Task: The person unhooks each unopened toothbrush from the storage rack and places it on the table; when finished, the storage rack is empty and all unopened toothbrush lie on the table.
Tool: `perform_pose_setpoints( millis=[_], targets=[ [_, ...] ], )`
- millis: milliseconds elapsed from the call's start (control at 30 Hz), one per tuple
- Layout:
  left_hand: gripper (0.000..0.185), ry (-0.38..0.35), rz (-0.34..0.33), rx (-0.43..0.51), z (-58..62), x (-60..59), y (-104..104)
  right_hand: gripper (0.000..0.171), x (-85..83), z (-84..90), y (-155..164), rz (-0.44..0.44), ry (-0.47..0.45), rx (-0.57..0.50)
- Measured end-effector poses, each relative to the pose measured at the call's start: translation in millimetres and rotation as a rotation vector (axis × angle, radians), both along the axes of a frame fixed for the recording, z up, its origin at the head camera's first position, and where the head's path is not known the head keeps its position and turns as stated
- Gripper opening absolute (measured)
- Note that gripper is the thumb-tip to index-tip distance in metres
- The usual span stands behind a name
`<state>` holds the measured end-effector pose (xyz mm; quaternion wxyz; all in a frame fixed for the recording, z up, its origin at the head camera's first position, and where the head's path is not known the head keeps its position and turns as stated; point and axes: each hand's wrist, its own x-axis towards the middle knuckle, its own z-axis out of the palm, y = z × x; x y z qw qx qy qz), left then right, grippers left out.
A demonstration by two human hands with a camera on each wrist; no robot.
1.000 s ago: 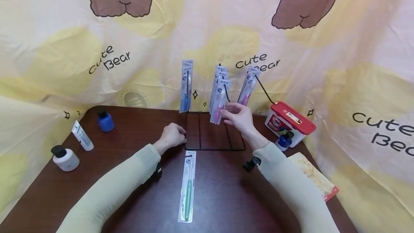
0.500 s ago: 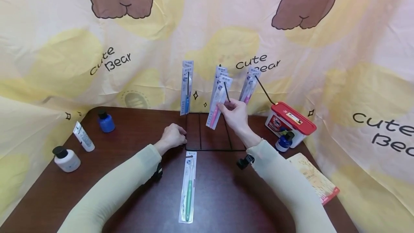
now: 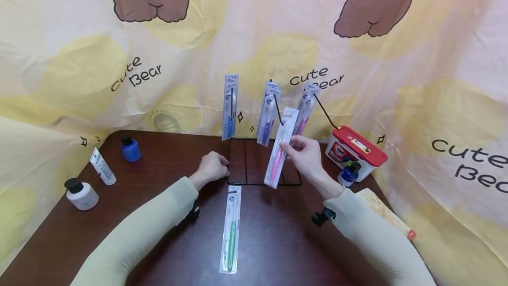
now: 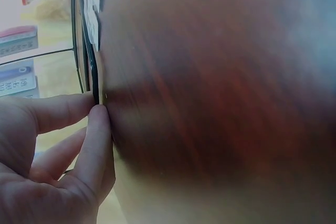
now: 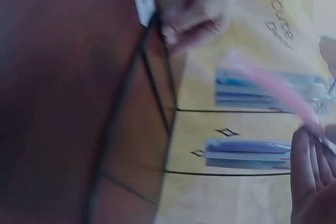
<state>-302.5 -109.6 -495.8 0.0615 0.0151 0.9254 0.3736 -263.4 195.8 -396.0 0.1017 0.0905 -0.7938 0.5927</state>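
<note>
On the dark worktop (image 3: 158, 175), the left hand (image 3: 210, 167) pinches the near-left corner of the black wire rack (image 3: 254, 183), fingers curled onto the wire. To its right, the right hand (image 3: 307, 156) holds a packaged pink toothbrush (image 3: 281, 148) tilted above the rack's base, grip clamped on the pack, clear of the hooks.

right hand (image 5: 311, 177) fingers pinch blurred pink toothbrush pack (image 5: 278, 88); black wire rack (image 5: 157, 103) on dark worktop (image 5: 58, 87), left hand (image 5: 194, 3) at its corner.
</note>
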Motion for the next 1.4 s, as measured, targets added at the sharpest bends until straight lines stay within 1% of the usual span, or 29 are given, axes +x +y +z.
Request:
perform_pose_setpoints(
  millis=[67, 167, 300, 433, 500, 567, 700, 833, 1000, 1133, 1200, 1233, 1400],
  targets=[
    [0.028, -0.021, -0.002, 0.016, 10.5, 8.0, 2, 0.026, 12.0, -8.0, 6, 0.067, -0.111, 0.012],
    [0.028, -0.028, 0.002, 0.021, 14.5, 12.3, 3, 0.029, 31.7, -25.1, 10, 0.159, -0.287, 0.004],
    [0.028, -0.016, 0.002, 0.004, 16.5, 14.5, 2, 0.029, 56.5, -53.0, 3, 0.253, -0.499, -0.005],
    [0.029, -0.009, 0.004, -0.002, 16.1, 14.5, 2, 0.028, 74.1, -76.5, -9, 0.333, -0.658, 0.023],
    [0.03, -0.016, 0.006, 0.005, 16.6, 14.3, 2, 0.027, 79.5, -85.0, -15, 0.357, -0.713, 0.028],
    [0.03, -0.025, 0.007, 0.013, 16.5, 14.4, 3, 0.025, 83.3, -91.0, -20, 0.364, -0.755, 0.025],
    [0.029, -0.032, 0.013, 0.015, 16.5, 13.7, 4, 0.023, 85.8, -96.4, -29, 0.361, -0.795, 0.03],
    [0.029, -0.052, 0.024, 0.027, 18.4, 15.2, 3, 0.021, 85.0, -96.1, -36, 0.335, -0.783, 0.082],
    [0.03, -0.059, 0.026, 0.031, 20.5, 16.0, 2, 0.02, 85.2, -92.0, -42, 0.315, -0.74, 0.193],
    [0.03, -0.055, 0.021, 0.025, 19.7, 14.6, 1, 0.021, 86.4, -87.7, -44, 0.331, -0.698, 0.302],
    [0.03, -0.045, 0.014, 0.017, 18.0, 13.1, 0, 0.022, 86.6, -84.8, -45, 0.341, -0.682, 0.347],
    [0.03, -0.021, -0.006, 0.028, 5.6, 6.2, -4, 0.023, 86.6, -83.8, -45, 0.347, -0.676, 0.369],
    [0.029, -0.006, -0.015, 0.026, 3.6, 6.4, -3, 0.026, 85.0, -77.1, -43, 0.382, -0.632, 0.479]
  ],
)
